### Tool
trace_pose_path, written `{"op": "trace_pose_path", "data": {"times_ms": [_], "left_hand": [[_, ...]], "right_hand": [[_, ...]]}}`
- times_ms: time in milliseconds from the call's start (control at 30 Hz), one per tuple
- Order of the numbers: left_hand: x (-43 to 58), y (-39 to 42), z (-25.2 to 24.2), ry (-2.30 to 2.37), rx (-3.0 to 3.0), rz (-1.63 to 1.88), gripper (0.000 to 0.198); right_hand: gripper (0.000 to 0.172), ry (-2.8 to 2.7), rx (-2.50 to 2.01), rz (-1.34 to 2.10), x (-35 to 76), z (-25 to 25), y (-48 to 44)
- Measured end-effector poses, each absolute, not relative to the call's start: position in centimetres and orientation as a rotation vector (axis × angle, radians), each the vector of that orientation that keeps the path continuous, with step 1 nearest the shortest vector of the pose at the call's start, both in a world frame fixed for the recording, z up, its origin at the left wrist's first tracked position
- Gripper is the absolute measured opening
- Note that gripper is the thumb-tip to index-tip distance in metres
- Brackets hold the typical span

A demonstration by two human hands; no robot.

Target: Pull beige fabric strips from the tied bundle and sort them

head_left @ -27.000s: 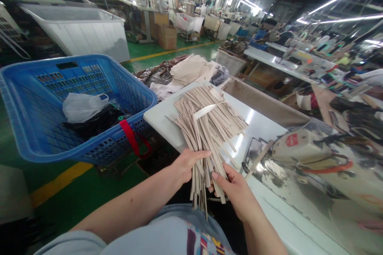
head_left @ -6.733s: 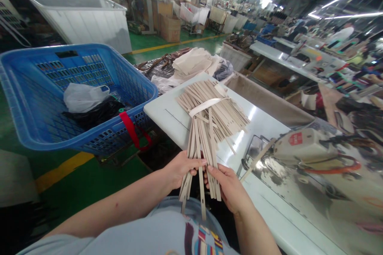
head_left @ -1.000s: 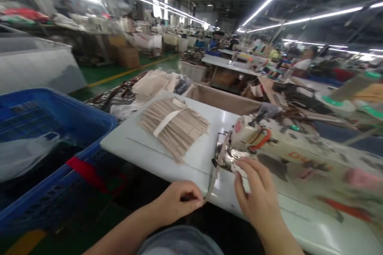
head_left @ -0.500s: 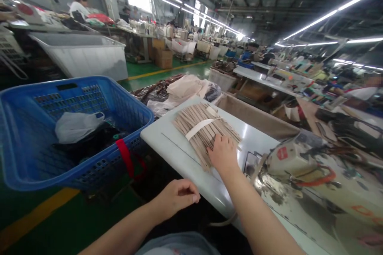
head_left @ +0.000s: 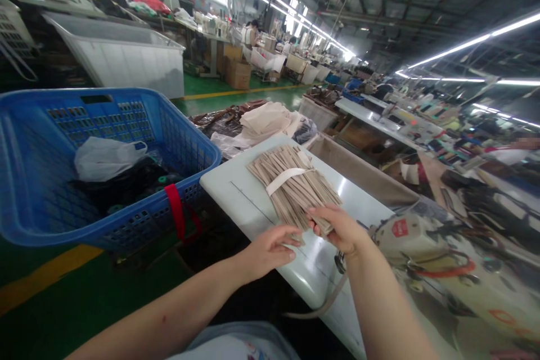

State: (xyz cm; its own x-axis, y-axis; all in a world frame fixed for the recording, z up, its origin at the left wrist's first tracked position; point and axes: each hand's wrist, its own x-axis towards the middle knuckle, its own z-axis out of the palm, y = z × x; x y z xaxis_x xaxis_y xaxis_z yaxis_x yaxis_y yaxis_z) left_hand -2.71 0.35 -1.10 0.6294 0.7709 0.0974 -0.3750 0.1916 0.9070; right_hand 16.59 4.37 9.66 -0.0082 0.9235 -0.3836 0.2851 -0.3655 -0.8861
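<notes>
A bundle of narrow beige fabric strips (head_left: 291,188) lies on the pale sewing table top (head_left: 236,171), with a white band (head_left: 287,179) across it. My right hand (head_left: 340,228) is closed around the near right end of the bundle, thumb on top and fingers beneath. Just left of it, my left hand (head_left: 270,250) is at the table's front edge, thumb and fingers apart, fingertips close to the strip ends. Whether those fingertips touch a strip is hard to tell.
A blue basket (head_left: 202,163) with plastic bags stands left of the table. The sewing machine (head_left: 422,247) is close on the right. Piled cloth (head_left: 270,121) lies behind the table, beside a fabric-lined bin (head_left: 363,171). A white bin (head_left: 126,62) and people at work are farther back.
My right hand has gone from lying on the strips to gripping their near right end. My left hand has moved up and right toward the bundle, its fingers opening out.
</notes>
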Motion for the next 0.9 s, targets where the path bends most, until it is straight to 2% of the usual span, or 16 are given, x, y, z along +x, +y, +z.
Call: {"op": "trace_pose_path", "data": {"times_ms": [167, 300, 367, 467, 533, 667, 900], "left_hand": [[-1.5, 1.5, -0.9, 0.367, 1.044, 0.895, 0.064], [-1.5, 1.2, -0.6, 0.456, 0.945, 0.910, 0.069], [-1.8, 0.9, 0.0, 0.439, 0.899, 0.914, 0.064], [-2.0, 0.2, 1.0, 0.342, 0.849, 0.884, 0.045], [-1.9, -0.4, 1.4, 0.328, 0.801, 0.818, 0.036], [-1.2, -1.5, 0.7, 0.448, 0.758, 0.745, 0.042], [-0.7, -2.5, -1.4, 0.627, 0.763, 0.734, 0.041]], "right_hand": [[0.033, -0.863, -1.424, 1.664, 15.8, 10.0, 0.0], [0.031, -0.703, -1.339, 1.641, 15.3, 9.5, -4.7], [0.031, -0.710, -1.326, 1.554, 14.9, 8.3, -6.8], [0.035, -0.713, -1.346, 1.420, 14.2, 5.2, -9.1], [0.041, -0.671, -1.361, 1.437, 13.8, 3.2, -10.1], [0.045, -0.505, -1.408, 1.529, 13.4, 1.2, -11.0], [0.044, -0.395, -1.414, 1.607, 14.0, 1.4, -11.1]]}}
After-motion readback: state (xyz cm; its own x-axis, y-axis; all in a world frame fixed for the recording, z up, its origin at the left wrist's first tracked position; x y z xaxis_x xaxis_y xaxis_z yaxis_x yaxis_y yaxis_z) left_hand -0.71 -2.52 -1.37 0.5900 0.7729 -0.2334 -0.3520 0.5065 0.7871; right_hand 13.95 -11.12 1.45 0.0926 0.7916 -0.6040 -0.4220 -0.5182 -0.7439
